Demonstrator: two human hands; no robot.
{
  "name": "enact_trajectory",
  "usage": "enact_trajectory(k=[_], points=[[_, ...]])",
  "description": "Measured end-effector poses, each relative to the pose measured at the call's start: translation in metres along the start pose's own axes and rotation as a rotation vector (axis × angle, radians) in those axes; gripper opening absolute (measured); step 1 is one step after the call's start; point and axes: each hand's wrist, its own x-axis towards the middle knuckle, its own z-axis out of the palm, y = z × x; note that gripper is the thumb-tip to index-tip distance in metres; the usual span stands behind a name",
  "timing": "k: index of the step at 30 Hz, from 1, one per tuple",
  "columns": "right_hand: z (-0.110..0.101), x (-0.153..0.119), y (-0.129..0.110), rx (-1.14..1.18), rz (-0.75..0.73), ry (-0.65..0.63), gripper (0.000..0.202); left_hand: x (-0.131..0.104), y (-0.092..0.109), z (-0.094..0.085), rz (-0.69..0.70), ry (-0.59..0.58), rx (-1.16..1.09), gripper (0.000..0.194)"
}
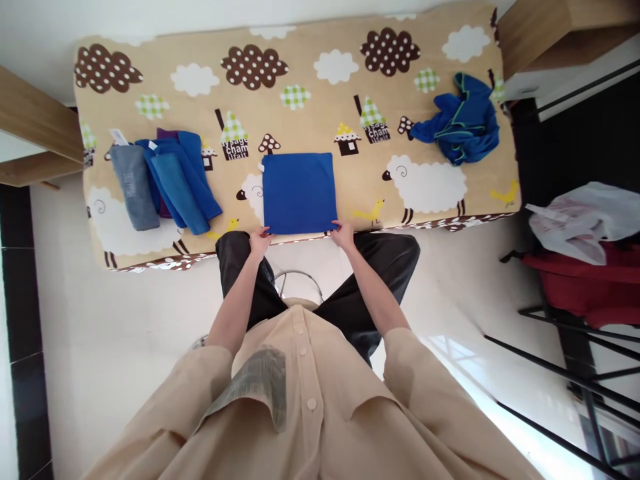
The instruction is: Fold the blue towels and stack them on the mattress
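Note:
A blue cloth (299,193), folded to a flat rectangle with a small white tag at its left edge, lies on the patterned bed sheet (305,127) in front of me. My left hand (259,241) pinches its near left corner. At the near right corner, my right hand (343,235) has its fingers closed on the edge. To the left rest several rolled or folded cloths: a grey one (134,190), a lighter blue one (180,191) and a darker blue one (199,170), with a bit of purple cloth between them. A crumpled blue cloth with green trim (465,123) lies at the right.
Wooden shelf units (40,127) flank the bed on the left and right. At the right stand a black metal rail (550,373) and a red bag (585,283) with a white plastic bag (587,217) on top. My knees are against the bed's near edge.

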Motion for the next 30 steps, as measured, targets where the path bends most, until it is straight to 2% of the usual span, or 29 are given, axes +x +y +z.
enact_trajectory(k=[6,11,14,18,20,24,28,30], points=[[0.000,0.010,0.001,-0.014,-0.030,0.049,0.053,0.010,0.000,0.001,0.110,0.053,0.102,0.034],[0.002,0.022,0.001,-0.034,-0.066,0.107,0.039,0.024,0.003,0.000,0.200,0.136,0.206,0.021],[0.004,0.031,0.004,-0.012,-0.139,0.167,0.037,0.032,0.002,0.002,0.324,0.116,0.272,0.017],[0.011,0.044,0.013,0.180,-0.287,0.088,0.040,0.044,-0.003,0.008,0.444,0.057,0.168,0.015],[0.016,0.047,0.018,0.283,-0.294,0.041,0.038,0.049,-0.006,0.012,0.444,0.011,0.061,0.013],[0.024,0.049,0.029,0.356,-0.162,-0.053,0.033,0.057,-0.013,0.016,0.403,-0.056,-0.026,0.013],[0.023,0.055,0.038,0.346,-0.132,-0.015,0.025,0.064,-0.018,0.016,0.301,-0.012,-0.028,0.016],[0.021,0.058,0.043,0.345,-0.129,0.024,0.026,0.067,-0.020,0.013,0.293,0.037,-0.003,0.015]])
